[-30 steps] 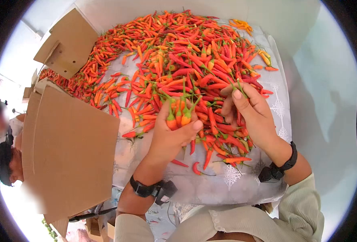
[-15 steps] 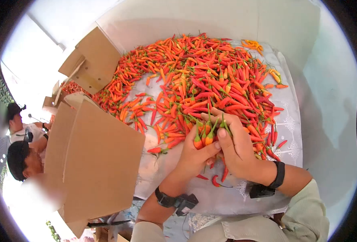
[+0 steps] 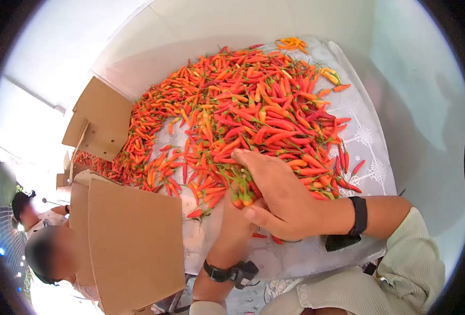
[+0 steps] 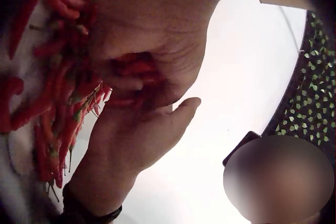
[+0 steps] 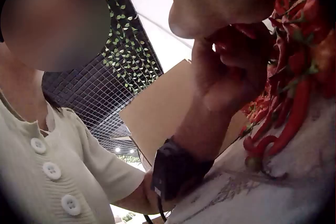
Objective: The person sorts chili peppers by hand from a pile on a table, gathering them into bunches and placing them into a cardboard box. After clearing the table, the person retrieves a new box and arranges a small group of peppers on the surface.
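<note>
My left hand (image 3: 236, 220) grips a small bunch of chili peppers (image 3: 243, 198), their green stems pointing up and away from me. In the left wrist view, its curled fingers wrap round the red chili pods (image 4: 139, 69). My right hand (image 3: 285, 194) lies against the bunch from the right with its fingers stretched out, covering much of the left hand in the head view. Seen from the left wrist, the right thumb stands away from the palm. Just beyond both hands spreads a big heap of red and orange chilies (image 3: 274, 121).
The heap lies on a pale patterned tablecloth (image 3: 366, 157). A large cardboard box (image 3: 135, 241) stands at the left, with another cardboard piece (image 3: 104, 121) behind it. Yellow chilies (image 3: 292, 44) lie at the far edge. Two people are beyond the box at left.
My right hand has come leftward from over the heap and now lies against the bunch in my left hand. The left hand keeps its hold. The head view has shifted.
</note>
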Motion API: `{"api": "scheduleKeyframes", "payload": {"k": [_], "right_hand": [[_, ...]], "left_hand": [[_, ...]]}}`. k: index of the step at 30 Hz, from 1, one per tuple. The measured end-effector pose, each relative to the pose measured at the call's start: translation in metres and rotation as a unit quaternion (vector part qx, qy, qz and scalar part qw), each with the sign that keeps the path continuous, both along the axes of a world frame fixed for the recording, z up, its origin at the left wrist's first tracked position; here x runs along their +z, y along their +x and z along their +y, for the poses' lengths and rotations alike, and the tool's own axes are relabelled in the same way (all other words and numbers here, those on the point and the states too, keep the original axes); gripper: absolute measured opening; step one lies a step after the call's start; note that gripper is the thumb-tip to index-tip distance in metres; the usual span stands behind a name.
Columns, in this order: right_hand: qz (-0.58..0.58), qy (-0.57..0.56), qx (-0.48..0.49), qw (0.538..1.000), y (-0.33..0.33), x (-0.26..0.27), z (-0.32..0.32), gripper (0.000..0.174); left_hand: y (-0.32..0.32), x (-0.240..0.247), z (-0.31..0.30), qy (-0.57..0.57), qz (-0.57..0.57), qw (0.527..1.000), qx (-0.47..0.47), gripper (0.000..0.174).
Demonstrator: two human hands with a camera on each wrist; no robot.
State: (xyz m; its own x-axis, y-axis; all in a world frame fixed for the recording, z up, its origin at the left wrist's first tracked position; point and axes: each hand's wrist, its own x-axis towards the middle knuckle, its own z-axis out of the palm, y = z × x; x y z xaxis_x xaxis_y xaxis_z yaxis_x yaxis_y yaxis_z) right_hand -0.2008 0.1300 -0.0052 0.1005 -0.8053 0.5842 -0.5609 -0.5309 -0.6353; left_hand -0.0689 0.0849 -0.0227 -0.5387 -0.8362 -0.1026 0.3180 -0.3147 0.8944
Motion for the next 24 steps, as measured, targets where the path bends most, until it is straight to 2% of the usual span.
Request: {"api": "scheduleKeyframes", "payload": {"k": [3, 4, 7, 8, 10, 13, 16, 22, 24], "right_hand": [[-0.020, 0.025, 0.026, 0.999, -0.013, 0.009, -0.004, 0.074], [-0.017, -0.012, -0.018, 1.000, -0.021, 0.007, -0.008, 0.070], [-0.145, 0.063, -0.067, 0.985, -0.052, 0.023, -0.011, 0.052], [-0.127, 0.090, -0.072, 0.985, -0.061, 0.027, -0.010, 0.044], [-0.088, 0.143, -0.081, 0.983, -0.075, 0.034, -0.008, 0.027], [0.045, 0.147, -0.085, 0.984, -0.080, 0.013, -0.006, 0.014], [0.192, 0.114, -0.104, 0.969, -0.077, 0.002, -0.002, 0.014], [0.220, 0.104, -0.109, 0.964, -0.069, -0.007, -0.006, 0.015], [0.167, 0.065, -0.124, 0.976, -0.072, -0.007, -0.008, 0.018]], "left_hand": [[0.012, -0.005, -0.007, 0.005, 0.058, 0.998, -0.026, 0.039], [0.018, -0.005, -0.008, 0.011, 0.093, 0.995, -0.032, 0.036], [0.022, 0.007, -0.018, 0.026, 0.043, 0.999, 0.005, 0.031], [0.018, 0.013, -0.017, 0.034, 0.076, 0.996, 0.032, 0.030], [0.022, 0.010, -0.024, 0.039, 0.105, 0.994, 0.008, 0.030], [0.020, 0.008, -0.023, 0.043, 0.120, 0.992, -0.006, 0.030], [0.017, 0.006, -0.023, 0.044, 0.117, 0.992, -0.010, 0.030], [0.019, 0.002, -0.027, 0.059, 0.109, 0.992, -0.010, 0.026], [0.019, 0.003, -0.027, 0.064, 0.107, 0.992, -0.016, 0.025]]}}
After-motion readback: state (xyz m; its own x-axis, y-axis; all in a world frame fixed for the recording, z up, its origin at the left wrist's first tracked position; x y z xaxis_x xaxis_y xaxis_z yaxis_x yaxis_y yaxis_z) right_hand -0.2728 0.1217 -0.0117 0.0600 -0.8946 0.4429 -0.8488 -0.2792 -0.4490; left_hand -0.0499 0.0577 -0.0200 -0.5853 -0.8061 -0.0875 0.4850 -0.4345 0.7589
